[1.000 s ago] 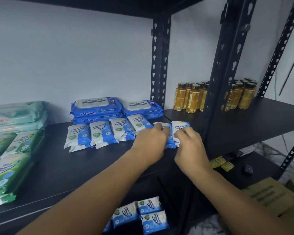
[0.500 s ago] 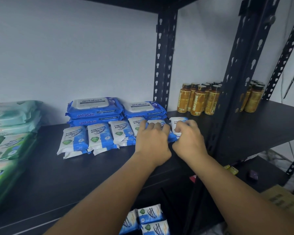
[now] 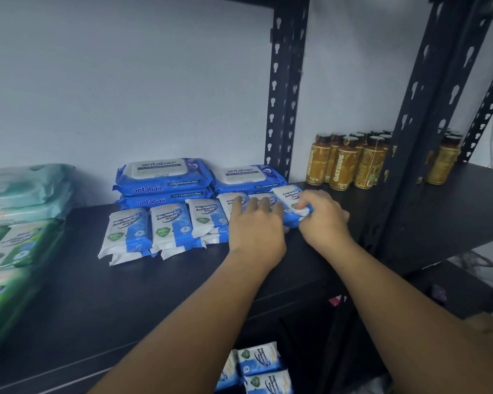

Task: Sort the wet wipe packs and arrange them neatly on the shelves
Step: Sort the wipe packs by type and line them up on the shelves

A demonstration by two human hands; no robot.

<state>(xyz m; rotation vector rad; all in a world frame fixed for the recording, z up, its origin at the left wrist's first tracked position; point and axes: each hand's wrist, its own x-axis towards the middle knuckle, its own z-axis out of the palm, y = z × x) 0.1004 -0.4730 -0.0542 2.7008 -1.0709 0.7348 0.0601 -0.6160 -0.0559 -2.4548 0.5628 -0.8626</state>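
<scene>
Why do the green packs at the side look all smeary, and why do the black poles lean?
Head view: the wide-angle lens stretches and blurs the edges, so the green packs smear and the right pole leans; the small blue packs mid-frame are sharp.

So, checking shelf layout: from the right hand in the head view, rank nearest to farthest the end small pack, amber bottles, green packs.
1. end small pack, gripped in the right hand.
2. amber bottles, behind it, rightward.
3. green packs, far left edge.

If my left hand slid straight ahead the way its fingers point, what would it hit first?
Left hand would probably meet the right antabax stack, just behind the small packs it touches.
</scene>
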